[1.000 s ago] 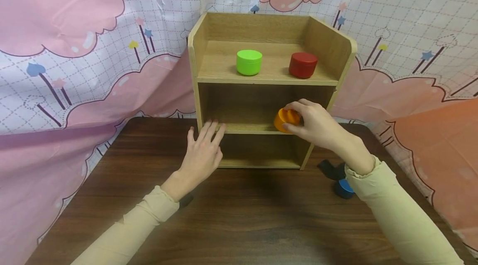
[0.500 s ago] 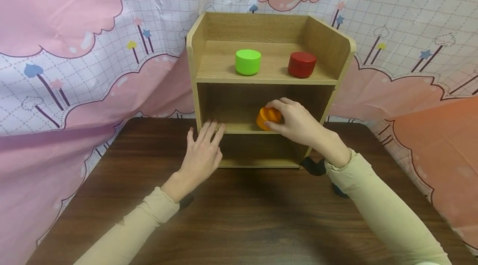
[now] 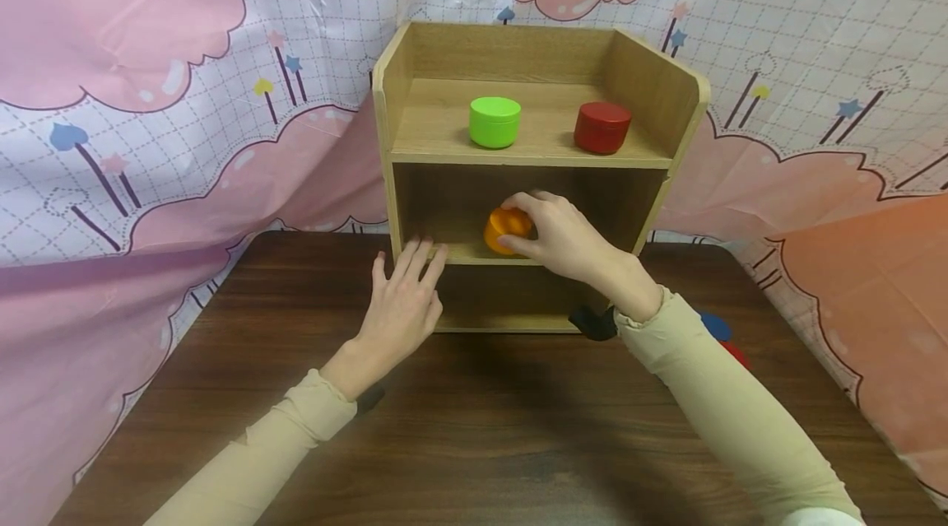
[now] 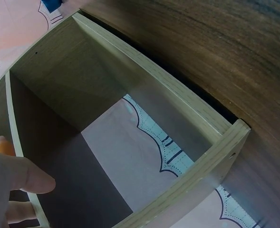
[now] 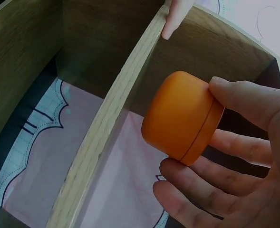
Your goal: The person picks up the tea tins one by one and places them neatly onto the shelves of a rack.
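Observation:
In the head view, my right hand (image 3: 570,242) holds a round orange lidded jar (image 3: 504,230) at the middle compartment of a wooden shelf unit (image 3: 511,57). The right wrist view shows the thumb on one side of the orange jar (image 5: 178,118) and fingers on the other, its lid seam towards the palm. Whether the jar touches the board under it, I cannot tell. My left hand (image 3: 403,300), fingers spread and fairly straight, rests at the left front edge of the middle board. Its fingers (image 4: 33,178) also show in the left wrist view.
On the top board stand a green jar (image 3: 494,123) and, to its right, a red jar (image 3: 602,128). Beyond my right forearm, a blue round thing (image 3: 716,326) and a red one (image 3: 735,353) are partly hidden on the dark wooden table (image 3: 474,444). A patterned cloth hangs behind.
My right hand has carried the orange jar leftwards along the middle compartment, from its right part to near the centre. The left hand has stayed in place.

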